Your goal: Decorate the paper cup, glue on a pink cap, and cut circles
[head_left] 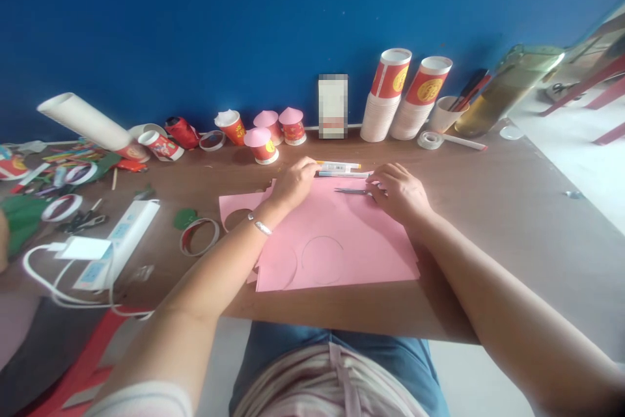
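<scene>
Pink paper sheets (361, 248) lie stacked on the brown table, with a pencil circle drawn on the top one. Past their far edge are a yellow-and-white pen (339, 166) and a white-and-blue pen (344, 175). My left hand (296, 183) is at the left ends of these pens, fingers pressed together; whether it grips one is unclear. My right hand (398, 192) is closed on the handles of small scissors (351, 191), whose blades point left over the paper. The handles are mostly hidden by the fingers.
Small cups with pink cone tops (260, 145) stand near the blue wall, left of two tall cup stacks (385, 95). A tape roll (430, 140) and a tilted bottle (508, 88) are at the right. A power strip (120, 241) and cut cup rings (199, 237) lie left.
</scene>
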Tool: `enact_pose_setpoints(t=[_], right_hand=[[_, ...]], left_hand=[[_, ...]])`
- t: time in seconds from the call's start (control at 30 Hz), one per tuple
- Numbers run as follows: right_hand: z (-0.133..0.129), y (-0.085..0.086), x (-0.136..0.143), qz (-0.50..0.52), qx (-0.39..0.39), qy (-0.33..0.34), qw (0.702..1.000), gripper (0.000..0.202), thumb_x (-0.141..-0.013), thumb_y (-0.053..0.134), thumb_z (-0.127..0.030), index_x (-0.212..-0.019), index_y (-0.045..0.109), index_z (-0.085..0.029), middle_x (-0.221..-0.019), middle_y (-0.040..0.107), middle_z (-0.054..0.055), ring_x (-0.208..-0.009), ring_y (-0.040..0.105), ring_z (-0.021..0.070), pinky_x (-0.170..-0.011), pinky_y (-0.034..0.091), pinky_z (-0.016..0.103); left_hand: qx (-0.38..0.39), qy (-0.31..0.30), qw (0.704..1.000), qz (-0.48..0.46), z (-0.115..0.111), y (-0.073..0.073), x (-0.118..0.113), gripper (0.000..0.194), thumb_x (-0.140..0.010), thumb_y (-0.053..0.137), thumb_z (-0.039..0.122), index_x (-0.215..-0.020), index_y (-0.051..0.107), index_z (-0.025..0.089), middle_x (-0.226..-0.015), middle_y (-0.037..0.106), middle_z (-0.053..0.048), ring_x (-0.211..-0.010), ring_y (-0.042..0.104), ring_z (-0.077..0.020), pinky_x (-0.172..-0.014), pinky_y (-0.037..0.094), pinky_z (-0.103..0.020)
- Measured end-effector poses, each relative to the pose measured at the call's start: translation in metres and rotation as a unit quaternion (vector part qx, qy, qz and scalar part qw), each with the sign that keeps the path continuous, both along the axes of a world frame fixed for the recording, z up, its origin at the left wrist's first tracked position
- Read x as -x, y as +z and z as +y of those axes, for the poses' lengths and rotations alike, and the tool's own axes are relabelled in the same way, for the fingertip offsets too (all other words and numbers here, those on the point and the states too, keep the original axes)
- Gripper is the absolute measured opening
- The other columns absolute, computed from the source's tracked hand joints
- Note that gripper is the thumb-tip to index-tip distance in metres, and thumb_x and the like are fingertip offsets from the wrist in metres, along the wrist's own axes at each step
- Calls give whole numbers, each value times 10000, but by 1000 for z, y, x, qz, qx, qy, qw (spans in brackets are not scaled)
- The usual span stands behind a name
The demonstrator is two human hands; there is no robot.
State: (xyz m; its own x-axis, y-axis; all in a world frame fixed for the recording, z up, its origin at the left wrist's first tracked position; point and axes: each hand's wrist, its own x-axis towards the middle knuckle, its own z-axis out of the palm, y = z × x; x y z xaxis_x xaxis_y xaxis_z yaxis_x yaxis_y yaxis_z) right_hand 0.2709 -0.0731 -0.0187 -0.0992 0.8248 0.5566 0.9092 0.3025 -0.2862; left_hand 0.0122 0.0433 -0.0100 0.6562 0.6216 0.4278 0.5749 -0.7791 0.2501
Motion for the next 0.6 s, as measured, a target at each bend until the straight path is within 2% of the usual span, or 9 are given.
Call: enact_pose_setpoints(t=[0.17,0.27,0.33,0.43,0.53,0.6], right_hand=[[-2,2,-8,-80,27,53,995,170,-924,574,-213,-920,743,-226,-917,744,62,-881,650,229,-703,493,323],[-3,5,-10,-132,45,82,987,205,-955,559,-247,-959,761,-216,-946,748,79,-921,658,248,-744,498,345],[-4,7,-10,-147,56,94,983,220,-957,550,-233,-999,765,-209,-967,750,83,-935,664,253,-774,501,355],[-6,12,-10,-154,77,76,982,233,-942,547,-208,-1019,767,-201,-990,747,93,-927,669,263,-786,502,367],[-8,15,-10,-154,103,41,982,244,-925,540,-180,-1019,764,-207,-1039,744,101,-950,677,281,-772,506,372],[-8,16,-11,-151,119,28,981,255,-911,546,-162,-1037,760,-218,-1077,746,96,-990,683,291,-776,515,373]], left_hand=[[27,6,999,45,-11,34,14,234,-983,522,137,-1035,749,162,-1072,739,-89,-973,704,-210,-889,559,-343],[53,5,997,59,-25,55,35,154,-959,589,170,-981,742,171,-997,734,-66,-923,690,-191,-842,544,-317],[76,14,996,48,-41,63,55,112,-939,619,162,-962,728,173,-946,723,-44,-843,677,-161,-813,532,-296],[105,46,992,48,-69,65,88,63,-932,650,197,-953,706,179,-881,694,-20,-772,661,-146,-756,519,-282],[150,63,985,60,-98,58,115,99,-905,684,199,-1003,688,186,-963,706,-20,-781,679,-137,-769,537,-274],[162,87,978,97,-112,54,127,174,-892,702,221,-1063,684,192,-1039,716,-37,-864,707,-170,-799,553,-300]])
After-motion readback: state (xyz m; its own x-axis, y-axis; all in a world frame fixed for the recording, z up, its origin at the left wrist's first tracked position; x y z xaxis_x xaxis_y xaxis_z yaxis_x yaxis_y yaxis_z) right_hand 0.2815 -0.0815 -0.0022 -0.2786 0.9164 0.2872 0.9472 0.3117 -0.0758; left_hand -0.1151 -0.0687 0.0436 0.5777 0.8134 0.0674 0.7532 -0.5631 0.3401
